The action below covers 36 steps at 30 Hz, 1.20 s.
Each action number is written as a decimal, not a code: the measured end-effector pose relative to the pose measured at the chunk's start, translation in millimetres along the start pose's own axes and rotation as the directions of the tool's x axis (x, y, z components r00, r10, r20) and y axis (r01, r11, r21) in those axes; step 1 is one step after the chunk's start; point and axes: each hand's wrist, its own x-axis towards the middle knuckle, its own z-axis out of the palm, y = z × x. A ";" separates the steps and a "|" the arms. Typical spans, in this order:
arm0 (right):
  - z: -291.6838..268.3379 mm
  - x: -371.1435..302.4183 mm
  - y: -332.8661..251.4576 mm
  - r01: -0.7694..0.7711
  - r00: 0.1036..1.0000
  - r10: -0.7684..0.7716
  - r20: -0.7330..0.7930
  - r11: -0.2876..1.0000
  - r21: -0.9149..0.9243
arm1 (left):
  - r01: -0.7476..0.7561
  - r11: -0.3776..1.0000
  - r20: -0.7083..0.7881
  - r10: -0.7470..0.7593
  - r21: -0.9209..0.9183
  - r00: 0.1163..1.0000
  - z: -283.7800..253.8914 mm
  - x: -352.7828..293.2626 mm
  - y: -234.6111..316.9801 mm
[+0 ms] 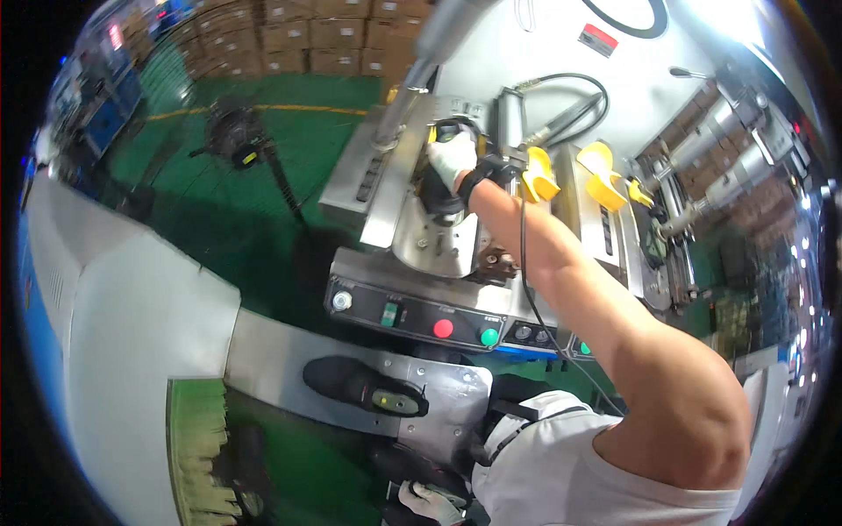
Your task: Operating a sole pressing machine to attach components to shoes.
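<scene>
My right hand (453,156), in a white glove with a black band at the wrist, reaches across to the machine. Its fingers curl over a dark shoe (441,195) seated on the machine's metal fixture. Low in the picture, my left hand (431,505), also gloved in white, closes on what looks like a black shoe (419,466), partly cut off by the lower edge. Between the two hands, another black shoe (346,382) lies on a metal plate (449,394), its opening showing a pale insole.
A control panel (412,314) with red and green buttons runs along the machine's front. Yellow curved pads (540,175) and a black hose (588,81) are right of the fixture. A floor fan (235,136) stands left. Stacked cartons (333,35) line the back.
</scene>
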 end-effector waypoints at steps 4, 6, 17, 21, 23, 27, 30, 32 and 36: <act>5.6 -15.5 10.5 0.044 0.997 -0.045 -0.058 0.999 -0.029 | -0.188 0.963 0.016 0.189 0.193 0.982 -8.0 3.5 -8.1; -0.1 0.4 25.2 0.056 0.996 -0.060 -0.070 0.997 -0.051 | -0.222 0.957 0.024 0.222 0.186 0.975 -3.8 8.4 -6.7; 9.1 -43.2 61.1 0.135 0.991 -0.135 -0.023 0.990 0.026 | -0.153 0.979 -0.181 0.175 0.131 0.968 10.9 -7.1 -73.9; 36.0 -21.4 75.2 0.071 0.995 -0.095 -0.034 0.902 -0.427 | -0.129 0.985 -0.204 0.152 0.118 0.967 14.0 -11.6 -47.2; -10.8 115.3 92.2 0.683 0.661 -0.456 0.596 0.035 -0.730 | -0.231 0.973 -0.111 0.233 0.025 0.966 30.7 21.3 -19.4; 18.3 -5.3 0.0 0.922 0.330 -0.484 0.811 -0.017 -0.386 | -0.085 0.990 -0.177 0.105 0.115 0.979 5.6 -6.5 -38.9; -72.4 -134.7 -23.1 0.924 0.339 -0.826 0.450 0.383 0.007 | -0.064 0.993 -0.074 0.071 0.099 0.995 2.1 6.2 -26.8; -115.9 -211.6 10.6 0.885 0.312 -0.850 0.425 0.423 0.195 | -0.132 0.988 0.010 0.132 0.074 0.991 -2.8 15.5 -47.8; -130.8 -298.7 155.8 0.898 0.388 -0.795 0.466 0.440 0.002 | -0.069 0.988 0.221 0.099 -0.141 0.970 -18.8 30.7 -57.5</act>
